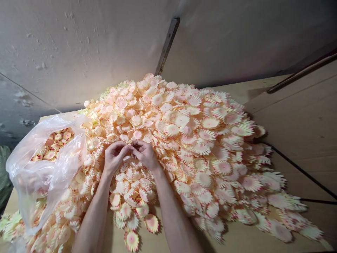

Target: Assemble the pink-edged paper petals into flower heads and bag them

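A big heap of cream and pink artificial flower heads (189,140) covers a wooden table (297,126). My left hand (114,156) and my right hand (144,153) meet above the near-left part of the heap. Fingertips of both hands are pinched together where they touch, and what lies between them is too small to make out. Both forearms reach in from the bottom edge, over loose flower heads (137,207).
A clear plastic bag (44,168) holding more flower heads stands at the left, close to my left arm. A grey wall (79,45) rises behind the heap. Thin black cables (300,170) cross the table at the right.
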The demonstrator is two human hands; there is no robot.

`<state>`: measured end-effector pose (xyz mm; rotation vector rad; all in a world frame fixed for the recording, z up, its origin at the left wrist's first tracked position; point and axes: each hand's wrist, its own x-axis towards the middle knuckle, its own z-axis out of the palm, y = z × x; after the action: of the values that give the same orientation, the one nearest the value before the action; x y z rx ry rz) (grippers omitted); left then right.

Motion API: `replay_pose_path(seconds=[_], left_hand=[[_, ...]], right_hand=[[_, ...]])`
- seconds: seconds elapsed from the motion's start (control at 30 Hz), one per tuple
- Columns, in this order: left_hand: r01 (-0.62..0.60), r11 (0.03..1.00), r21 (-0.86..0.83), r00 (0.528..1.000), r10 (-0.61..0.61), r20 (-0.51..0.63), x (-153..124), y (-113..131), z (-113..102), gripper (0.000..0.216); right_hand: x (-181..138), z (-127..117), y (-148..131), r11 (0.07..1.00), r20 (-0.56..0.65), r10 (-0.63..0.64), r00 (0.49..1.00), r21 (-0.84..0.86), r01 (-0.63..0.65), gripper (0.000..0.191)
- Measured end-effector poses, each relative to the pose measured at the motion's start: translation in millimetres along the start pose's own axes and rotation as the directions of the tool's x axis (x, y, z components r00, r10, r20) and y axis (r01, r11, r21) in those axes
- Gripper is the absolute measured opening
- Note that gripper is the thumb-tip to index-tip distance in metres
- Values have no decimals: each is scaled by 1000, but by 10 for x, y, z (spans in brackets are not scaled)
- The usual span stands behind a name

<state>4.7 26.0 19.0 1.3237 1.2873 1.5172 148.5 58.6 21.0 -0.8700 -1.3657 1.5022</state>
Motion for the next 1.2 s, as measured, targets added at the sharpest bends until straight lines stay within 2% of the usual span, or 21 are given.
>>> replay_pose_path(seconds=[0.07,0.17,0.37,0.5,0.6,0.67,0.73,0.8,0.87,0.93,1.0,1.1,1.2], left_hand=[[12,1000,4,1000,-12,-4,-5,10,8,21],[51,999,18,996,-50,-69,-7,12,22,22],[102,993,-54,979,-110,-169,20,-56,18,28],[90,990,-111,967,-114,-229,47,-122,2,30],[107,974,-200,966,-149,-212,64,-160,4,34],[133,938,-320,959,-203,-198,79,-175,0,38],[151,880,-449,939,-270,-214,92,-178,-8,44],[176,833,-524,924,-324,-204,96,-164,-9,48],[175,825,-538,921,-331,-207,88,-138,9,46],[217,819,-531,925,-346,-155,74,-107,42,42],[217,826,-520,929,-338,-150,66,-85,69,39],[169,831,-530,935,-305,-180,77,-89,69,36],[174,829,-531,927,-320,-196,100,-124,33,23]], right_hand=[[6,10,7,1000,-7,8,1000,12,-8,30],[5,18,6,1000,12,17,1000,15,-17,31],[-17,-15,-42,999,129,29,991,17,-32,30],[-17,-31,-81,993,220,9,976,110,-34,26],[-37,-44,-85,980,246,-14,969,196,-35,25],[-74,-71,-69,967,249,-14,968,249,-50,28],[-117,-110,-45,947,219,-7,976,315,-64,36],[-140,-141,-29,924,130,5,991,378,-55,44],[-123,-144,-31,916,35,48,998,397,-58,42],[-73,-114,-54,918,-1,100,995,387,-92,35],[-17,-72,-80,924,-25,121,992,367,-104,32],[39,-33,-96,935,-95,98,991,349,-59,27],[56,-31,-82,938,-133,57,989,346,-8,30]])
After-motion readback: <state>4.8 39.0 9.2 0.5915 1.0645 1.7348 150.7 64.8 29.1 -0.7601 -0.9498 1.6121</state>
